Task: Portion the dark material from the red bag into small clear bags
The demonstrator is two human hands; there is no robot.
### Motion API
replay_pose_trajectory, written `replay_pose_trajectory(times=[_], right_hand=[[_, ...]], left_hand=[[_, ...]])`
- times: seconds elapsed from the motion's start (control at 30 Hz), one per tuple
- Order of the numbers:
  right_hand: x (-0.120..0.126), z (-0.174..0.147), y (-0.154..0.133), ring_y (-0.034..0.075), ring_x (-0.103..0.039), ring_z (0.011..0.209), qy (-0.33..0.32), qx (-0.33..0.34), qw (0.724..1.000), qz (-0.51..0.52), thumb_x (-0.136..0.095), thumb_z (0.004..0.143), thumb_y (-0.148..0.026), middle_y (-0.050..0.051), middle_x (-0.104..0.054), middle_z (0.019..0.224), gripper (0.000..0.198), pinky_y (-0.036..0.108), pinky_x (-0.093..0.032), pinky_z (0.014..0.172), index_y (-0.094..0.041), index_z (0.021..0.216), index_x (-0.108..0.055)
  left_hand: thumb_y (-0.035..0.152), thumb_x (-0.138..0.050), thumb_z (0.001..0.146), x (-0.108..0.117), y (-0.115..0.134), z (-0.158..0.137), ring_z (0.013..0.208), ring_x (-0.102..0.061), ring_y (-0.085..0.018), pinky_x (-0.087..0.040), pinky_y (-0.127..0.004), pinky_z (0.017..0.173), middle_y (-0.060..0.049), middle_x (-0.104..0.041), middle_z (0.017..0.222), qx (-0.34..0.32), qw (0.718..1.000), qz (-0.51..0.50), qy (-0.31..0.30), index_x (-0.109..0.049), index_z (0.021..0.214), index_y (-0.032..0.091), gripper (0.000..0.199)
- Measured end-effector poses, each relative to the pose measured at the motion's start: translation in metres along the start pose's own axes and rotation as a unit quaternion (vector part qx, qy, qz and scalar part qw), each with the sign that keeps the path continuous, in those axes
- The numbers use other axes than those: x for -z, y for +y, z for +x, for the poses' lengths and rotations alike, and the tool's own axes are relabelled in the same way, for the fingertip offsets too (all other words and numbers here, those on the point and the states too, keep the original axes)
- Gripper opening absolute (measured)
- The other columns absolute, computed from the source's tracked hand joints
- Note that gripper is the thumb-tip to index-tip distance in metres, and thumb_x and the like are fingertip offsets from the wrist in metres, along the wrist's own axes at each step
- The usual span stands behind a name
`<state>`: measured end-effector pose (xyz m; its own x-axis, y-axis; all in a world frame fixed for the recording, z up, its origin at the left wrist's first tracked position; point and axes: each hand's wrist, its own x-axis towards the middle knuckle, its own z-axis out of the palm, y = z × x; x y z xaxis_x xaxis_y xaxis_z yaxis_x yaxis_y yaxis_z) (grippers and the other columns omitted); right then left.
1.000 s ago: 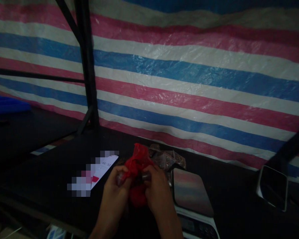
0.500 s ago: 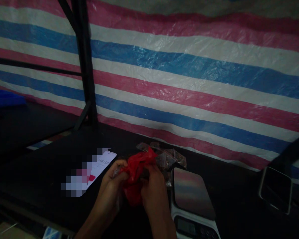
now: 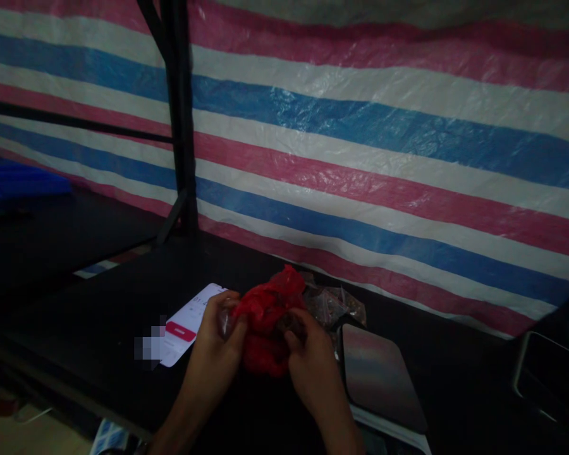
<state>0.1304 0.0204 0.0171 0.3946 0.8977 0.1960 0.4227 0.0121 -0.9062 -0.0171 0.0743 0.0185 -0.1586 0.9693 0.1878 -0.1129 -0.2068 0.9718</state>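
Observation:
A crumpled red plastic bag (image 3: 270,309) is between my two hands above the dark table. My left hand (image 3: 220,338) grips its left side, with a bit of clear plastic showing at the fingers. On the other side, my right hand (image 3: 308,347) has its fingers curled at the bag's edge, where something dark shows by the fingertips, too dim to name. Just behind the bag lie several small clear zip bags (image 3: 332,303) with brownish contents. A kitchen scale (image 3: 384,370) with a metal plate stands right of my right hand.
Left of my hands lies a lit phone (image 3: 189,325), partly blurred out. A dark-screened device (image 3: 552,379) sits at the far right. Behind the table (image 3: 99,322) hangs a striped plastic sheet (image 3: 360,145), with a black metal post (image 3: 183,126) before it. Blue material (image 3: 23,180) lies at left.
The view has shifted left, so everything appears further right. The red bag is spread wider between my hands, and my right hand's fingers have turned to its near right edge.

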Motion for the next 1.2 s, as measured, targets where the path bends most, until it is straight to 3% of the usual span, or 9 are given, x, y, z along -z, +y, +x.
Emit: replay_pose_trajectory(times=[0.1, 0.23, 0.4, 0.57, 0.73, 0.83, 1.03, 1.1, 1.2], right_hand=[[0.002, 0.001, -0.003, 0.028, -0.070, 0.126, 0.007, 0.014, 1.000, -0.006, -0.058, 0.088, -0.015, 0.010, -0.076, 0.132, 0.043, 0.044, -0.050, 0.113, -0.022, 0.128, -0.072], [0.006, 0.002, -0.004, 0.029, -0.068, 0.129, 0.007, 0.022, 1.000, -0.014, -0.058, 0.093, -0.024, 0.011, -0.074, 0.136, 0.040, 0.045, -0.049, 0.114, -0.021, 0.130, -0.072], [0.008, 0.001, -0.012, 0.028, -0.070, 0.125, -0.009, 0.024, 1.000, -0.006, -0.058, 0.094, -0.026, 0.011, -0.075, 0.132, 0.037, 0.044, -0.050, 0.113, -0.021, 0.128, -0.073], [0.007, -0.006, -0.036, 0.024, -0.070, 0.125, -0.055, 0.068, 0.994, 0.063, -0.061, 0.096, -0.026, 0.006, -0.074, 0.135, 0.036, 0.039, -0.052, 0.112, -0.027, 0.131, -0.072], [0.003, -0.015, -0.050, 0.022, -0.067, 0.128, -0.126, 0.073, 0.987, 0.071, -0.062, 0.094, -0.018, 0.004, -0.072, 0.134, 0.039, 0.038, -0.050, 0.114, -0.029, 0.129, -0.074], [-0.001, -0.014, -0.047, 0.022, -0.068, 0.125, -0.126, 0.067, 0.987, 0.079, -0.061, 0.091, -0.013, 0.006, -0.070, 0.133, 0.042, 0.038, -0.050, 0.113, -0.027, 0.128, -0.074], [-0.002, -0.007, -0.034, 0.022, -0.071, 0.119, -0.101, 0.033, 0.988, 0.113, -0.061, 0.082, -0.007, 0.005, -0.070, 0.132, 0.051, 0.036, -0.056, 0.103, -0.028, 0.128, -0.071], [0.000, -0.007, -0.032, 0.021, -0.073, 0.111, -0.101, 0.022, 0.988, 0.118, -0.064, 0.080, -0.008, 0.004, -0.072, 0.125, 0.046, 0.035, -0.059, 0.097, -0.028, 0.122, -0.072], [0.005, -0.008, -0.036, 0.020, -0.074, 0.107, -0.110, 0.052, 0.986, 0.117, -0.063, 0.076, -0.004, 0.003, -0.073, 0.120, 0.042, 0.033, -0.059, 0.096, -0.027, 0.108, -0.076]], left_hand=[[0.055, -0.077, 0.070, 0.002, -0.007, 0.003, 0.098, -0.063, -0.025, -0.054, -0.040, 0.088, -0.002, -0.061, 0.105, -0.036, 0.998, 0.031, 0.041, -0.054, 0.107, 0.027, 0.052], [0.060, -0.076, 0.072, 0.012, -0.017, 0.006, 0.074, -0.055, -0.021, -0.051, -0.037, 0.066, 0.002, -0.053, 0.093, -0.048, 0.994, 0.072, 0.060, -0.047, 0.102, 0.028, 0.052], [0.061, -0.072, 0.074, 0.025, -0.006, 0.006, 0.084, -0.058, -0.025, -0.050, -0.039, 0.074, -0.002, -0.059, 0.091, -0.070, 0.990, 0.111, 0.055, -0.058, 0.091, 0.026, 0.042], [0.053, -0.067, 0.080, 0.026, 0.012, -0.003, 0.077, -0.067, -0.026, -0.054, -0.039, 0.075, -0.005, -0.072, 0.086, -0.069, 0.993, 0.095, -0.031, -0.069, 0.094, 0.026, 0.030], [0.050, -0.068, 0.081, 0.021, 0.003, -0.007, 0.100, -0.075, -0.032, -0.057, -0.045, 0.093, -0.010, -0.081, 0.106, -0.055, 0.992, 0.077, -0.079, -0.076, 0.104, 0.025, 0.035], [0.048, -0.063, 0.088, 0.017, -0.008, -0.009, 0.119, -0.071, -0.034, -0.054, -0.050, 0.107, -0.012, -0.078, 0.123, -0.079, 0.985, 0.096, -0.118, -0.077, 0.118, 0.025, 0.040], [0.041, -0.060, 0.098, 0.017, -0.019, -0.025, 0.149, -0.049, -0.032, -0.037, -0.057, 0.126, -0.009, -0.060, 0.154, -0.122, 0.961, 0.135, -0.210, -0.052, 0.157, 0.036, 0.059], [0.031, -0.061, 0.097, 0.019, -0.021, -0.028, 0.151, -0.046, -0.031, -0.039, -0.056, 0.125, -0.007, -0.054, 0.158, -0.119, 0.958, 0.126, -0.230, -0.044, 0.160, 0.042, 0.066], [0.020, -0.061, 0.093, 0.021, -0.024, -0.027, 0.141, -0.055, -0.031, -0.046, -0.055, 0.119, -0.009, -0.059, 0.145, -0.126, 0.958, 0.109, -0.235, -0.043, 0.161, 0.043, 0.073]])
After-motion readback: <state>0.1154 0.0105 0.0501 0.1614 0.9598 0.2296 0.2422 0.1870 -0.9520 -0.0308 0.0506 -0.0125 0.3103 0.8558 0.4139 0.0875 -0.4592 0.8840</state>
